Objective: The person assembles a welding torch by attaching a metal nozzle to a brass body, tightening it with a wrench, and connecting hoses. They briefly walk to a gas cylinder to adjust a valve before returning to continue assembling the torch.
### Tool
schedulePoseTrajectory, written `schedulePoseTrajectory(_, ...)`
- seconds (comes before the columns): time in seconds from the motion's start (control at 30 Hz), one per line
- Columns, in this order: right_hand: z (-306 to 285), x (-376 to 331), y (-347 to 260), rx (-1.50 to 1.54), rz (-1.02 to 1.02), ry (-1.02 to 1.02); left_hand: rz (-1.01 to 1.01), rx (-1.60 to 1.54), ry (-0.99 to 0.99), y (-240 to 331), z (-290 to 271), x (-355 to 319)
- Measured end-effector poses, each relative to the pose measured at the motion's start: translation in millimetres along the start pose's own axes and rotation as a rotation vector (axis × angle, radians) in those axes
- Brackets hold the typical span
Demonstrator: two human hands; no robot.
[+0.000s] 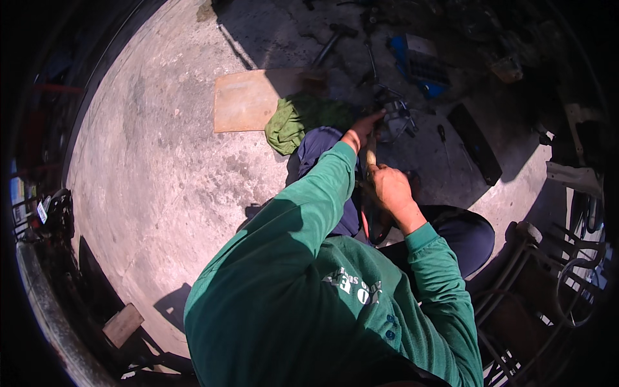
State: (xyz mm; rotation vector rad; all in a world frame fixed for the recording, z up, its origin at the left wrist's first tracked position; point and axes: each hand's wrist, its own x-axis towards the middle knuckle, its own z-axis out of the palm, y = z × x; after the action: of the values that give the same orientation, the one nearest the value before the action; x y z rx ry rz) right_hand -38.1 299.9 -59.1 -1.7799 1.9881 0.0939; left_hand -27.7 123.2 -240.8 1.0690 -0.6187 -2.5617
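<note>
My right hand [391,188] is closed round a light wooden handle [371,153]; the tool's far end is hard to make out in the shade. Just beyond it, my left hand [365,129] grips the near left side of a grey metal part [396,122], its fingers partly in shadow. The part has a rounded body with several projecting pieces. Beside my left wrist, dark blue cloth [316,143] covers my leg, and a green cloth [284,128] lies crumpled next to it.
A flat brown board [245,100] lies on the concrete floor ahead. Beyond it are a hammer [332,45] and a blue tool case [407,64]. A screwdriver [442,134] and a long dark panel [475,145] are at right. A wooden block [122,324] sits at lower left.
</note>
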Motion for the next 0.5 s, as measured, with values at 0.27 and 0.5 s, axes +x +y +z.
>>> schedulePoseTrajectory(0.27,2.5,-2.8,1.5,0.013,-0.112,0.098,-0.047,-0.009,-0.026,-0.3,-0.8,2.7)
schedulePoseTrajectory(0.5,8.7,-0.5,4.5,-0.061,-0.184,0.142,-0.054,-0.003,-0.061,-4.8,-9.4,10.8)
